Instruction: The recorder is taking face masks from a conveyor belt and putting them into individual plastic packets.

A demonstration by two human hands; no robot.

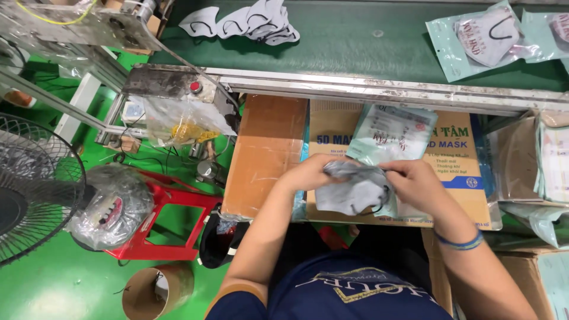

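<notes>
Hiding most fingertips behind grey fabric, so hard to make out. Pinching a grey mask (pixel 349 191) from both ends: left hand (pixel 311 173) and right hand (pixel 418 182) closed on it, wrists angled inward. Resting just beyond the grip, a pale pouch (pixel 394 131) on a cardboard box (pixel 332 133).

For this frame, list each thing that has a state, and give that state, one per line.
Left hand: gripping the grey fabric face masks.
Right hand: gripping the same masks.
Grey fabric face masks: bunched, held above the cardboard box.
Pale green plastic pouch: unfilled, partly under the masks.
Black electric fan: spinning cannot be judged.
Green conveyor belt: carrying loose masks and filled pouches.
</notes>
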